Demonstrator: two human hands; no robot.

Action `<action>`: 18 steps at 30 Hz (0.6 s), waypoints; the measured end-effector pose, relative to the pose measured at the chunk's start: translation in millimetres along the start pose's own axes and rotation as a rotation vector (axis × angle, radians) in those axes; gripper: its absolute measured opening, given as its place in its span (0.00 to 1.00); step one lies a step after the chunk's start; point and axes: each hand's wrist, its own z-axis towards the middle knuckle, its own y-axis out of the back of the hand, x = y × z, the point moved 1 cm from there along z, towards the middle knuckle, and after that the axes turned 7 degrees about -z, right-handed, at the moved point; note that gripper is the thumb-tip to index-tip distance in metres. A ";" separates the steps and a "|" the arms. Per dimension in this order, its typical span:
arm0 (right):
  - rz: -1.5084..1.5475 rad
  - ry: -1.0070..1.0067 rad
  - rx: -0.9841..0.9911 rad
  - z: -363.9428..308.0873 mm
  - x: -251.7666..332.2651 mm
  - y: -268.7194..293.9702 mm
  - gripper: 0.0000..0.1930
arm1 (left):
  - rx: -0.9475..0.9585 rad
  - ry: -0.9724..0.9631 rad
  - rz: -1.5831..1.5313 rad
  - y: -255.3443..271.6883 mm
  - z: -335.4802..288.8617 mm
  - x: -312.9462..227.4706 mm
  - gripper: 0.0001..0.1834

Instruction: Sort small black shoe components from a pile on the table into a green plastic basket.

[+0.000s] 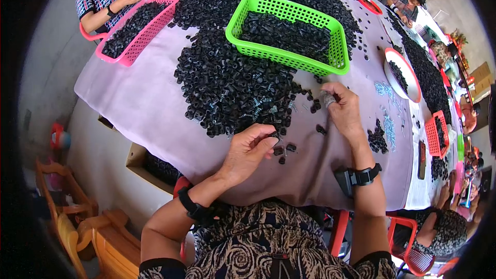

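Basket in green (294,60), pink basket (143,43) & white bowl (412,80) hold small blk pcs (284,33). L hand (245,150) pinches blk pc (275,135) over surface (139,72), by pile (227,77); R hand (343,108) curled (can't tell if gripping).

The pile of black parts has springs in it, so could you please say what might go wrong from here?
The springs scattered in the pile of black parts could get buried and overlooked. The left hand seems to pinch a black piece, which, if dropped, might be hard to pick out. Loose parts beside that hand could get brushed away.
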 end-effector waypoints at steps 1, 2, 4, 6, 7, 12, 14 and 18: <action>-0.018 0.004 -0.022 0.5 -0.7 2.3 0.14 | -0.008 -0.008 0.000 -0.3 -0.1 0.2 0.11; -0.019 0.003 -0.025 -0.3 -1.6 3.3 0.14 | -0.005 -0.008 0.001 -0.4 -0.1 0.2 0.11; -0.013 0.043 0.127 -2.8 -3.2 3.3 0.15 | 0.001 -0.006 0.014 -0.5 0.3 0.8 0.11; -0.128 0.090 0.188 -3.0 5.2 6.4 0.16 | -0.005 -0.007 0.005 0.1 0.1 2.6 0.11; -0.243 0.136 0.249 -3.2 8.9 6.1 0.17 | -0.012 -0.007 -0.005 0.7 -0.1 3.4 0.11; -0.447 0.225 0.245 -8.9 13.3 6.8 0.17 | 0.013 -0.015 -0.003 -0.8 0.7 2.2 0.11; -0.465 0.226 0.269 -9.9 14.9 7.3 0.17 | 0.010 -0.010 -0.004 -1.1 0.8 1.7 0.11; -0.406 0.179 0.280 -10.6 19.6 6.4 0.18 | 0.015 -0.013 -0.009 -0.1 -0.1 3.2 0.11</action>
